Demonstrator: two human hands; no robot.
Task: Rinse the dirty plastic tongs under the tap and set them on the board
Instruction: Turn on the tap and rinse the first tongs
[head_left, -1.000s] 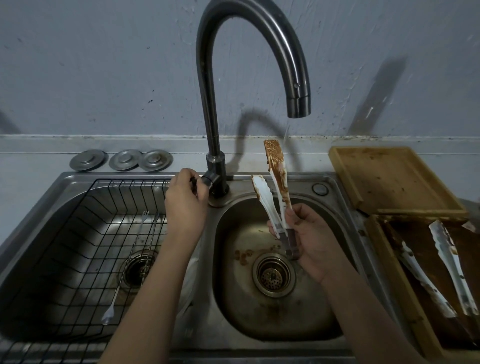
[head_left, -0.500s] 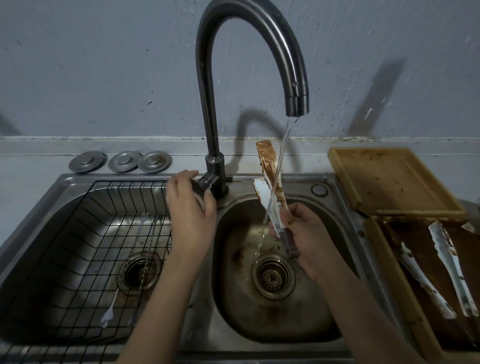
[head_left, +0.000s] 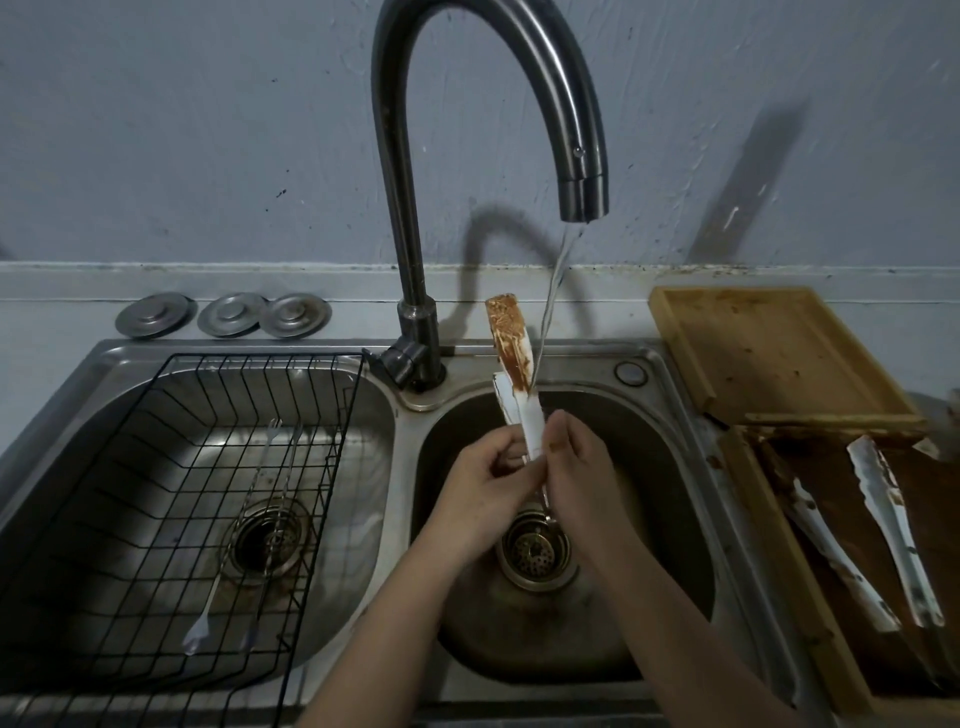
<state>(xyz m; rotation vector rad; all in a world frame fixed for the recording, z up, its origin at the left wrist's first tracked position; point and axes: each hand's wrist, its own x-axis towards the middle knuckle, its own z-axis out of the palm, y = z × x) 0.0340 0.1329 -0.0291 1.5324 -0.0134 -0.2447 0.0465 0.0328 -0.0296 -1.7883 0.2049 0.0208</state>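
While water runs from tap (head_left: 583, 200), both hands, left (head_left: 480, 491) and right (head_left: 582, 480), grasp tongs (head_left: 511, 358) over right basin: rinsing step; sauce remains, scrub next, then board (head_left: 769, 358).

The hands (head_left: 524, 488) hide the lower half of the tongs (head_left: 511, 364), so its hinge end cannot be seen. At 4 o'clock the tray (head_left: 800, 587) runs off the right edge. At 8 o'clock the rack (head_left: 171, 499) is cut by the bottom edge.
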